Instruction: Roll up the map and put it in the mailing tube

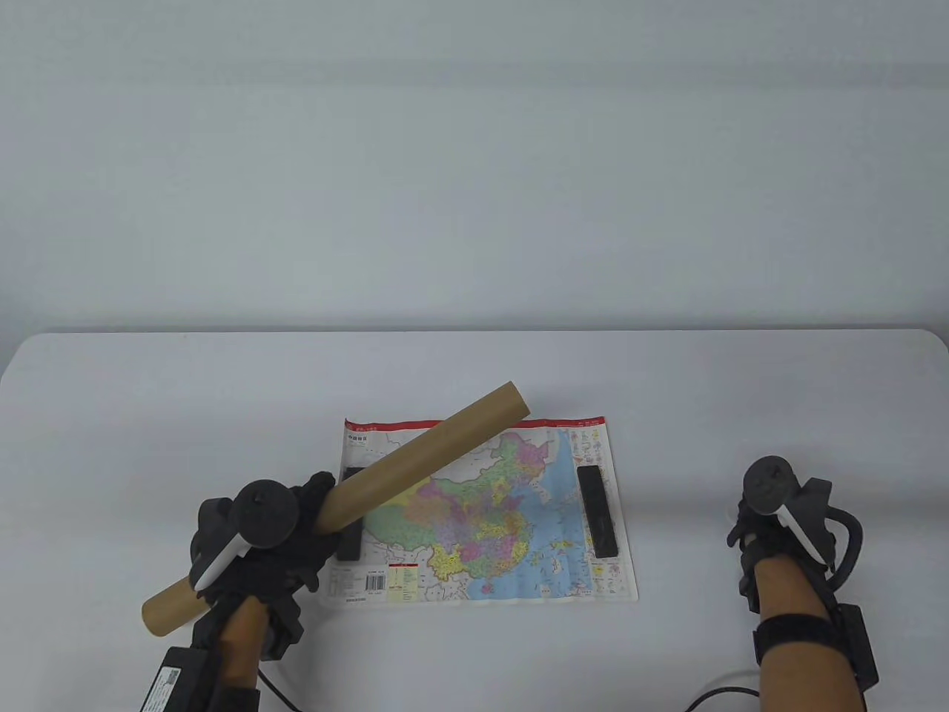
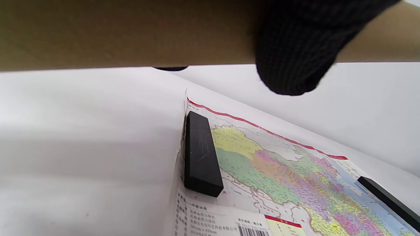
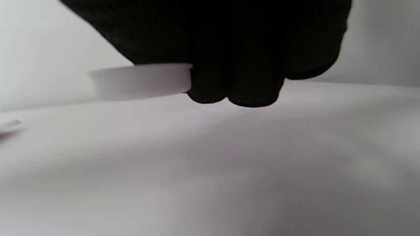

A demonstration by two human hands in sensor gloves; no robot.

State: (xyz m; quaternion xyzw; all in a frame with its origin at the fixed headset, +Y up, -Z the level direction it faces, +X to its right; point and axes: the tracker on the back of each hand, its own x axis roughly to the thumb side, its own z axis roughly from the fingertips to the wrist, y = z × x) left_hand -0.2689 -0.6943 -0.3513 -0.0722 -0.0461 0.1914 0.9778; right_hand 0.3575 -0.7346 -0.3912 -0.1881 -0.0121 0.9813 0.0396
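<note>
A brown cardboard mailing tube (image 1: 415, 460) is held up at a slant by my left hand (image 1: 296, 534), which grips it near its lower part; it fills the top of the left wrist view (image 2: 131, 32). Its upper end hangs over the map. The colourful map (image 1: 489, 519) lies flat on the table, also in the left wrist view (image 2: 295, 177). My right hand (image 1: 771, 519) is right of the map, and in the right wrist view its fingers (image 3: 236, 88) hold a white plastic tube cap (image 3: 141, 80) just above the table.
Two black bar weights sit on the map, one near its left edge (image 1: 350, 530) (image 2: 200, 157) and one near its right edge (image 1: 597, 510) (image 2: 390, 201). The white table (image 1: 474, 371) ends at a far edge, with a grey wall behind. Cables trail at the near edge.
</note>
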